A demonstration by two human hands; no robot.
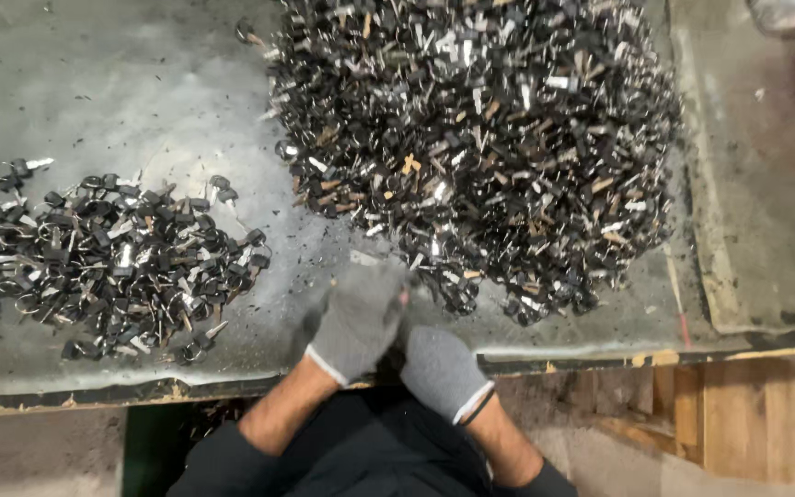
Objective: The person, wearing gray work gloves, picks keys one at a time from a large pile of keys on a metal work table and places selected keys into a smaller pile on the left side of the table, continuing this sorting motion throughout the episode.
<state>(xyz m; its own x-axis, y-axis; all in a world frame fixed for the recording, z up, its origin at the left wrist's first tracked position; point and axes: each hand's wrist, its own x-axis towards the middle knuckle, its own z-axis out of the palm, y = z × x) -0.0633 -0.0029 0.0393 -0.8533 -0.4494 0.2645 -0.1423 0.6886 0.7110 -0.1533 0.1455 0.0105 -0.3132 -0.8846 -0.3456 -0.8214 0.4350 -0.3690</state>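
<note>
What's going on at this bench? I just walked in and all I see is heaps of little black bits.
A person in grey gloves works at a worn grey table strewn with black-headed keys on rings. The left hand reaches to the near edge of the big pile; its motion is blurred, so what it holds is unclear. The right hand rests closed at the table edge. A smaller pile lies apart to the left.

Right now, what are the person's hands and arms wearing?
Both hands wear grey knitted gloves with pale cuffs. The left hand and right hand look the same. The right wrist has a thin dark band just past the cuff. The forearms are bare, with dark sleeves pushed up near the elbows.
</note>
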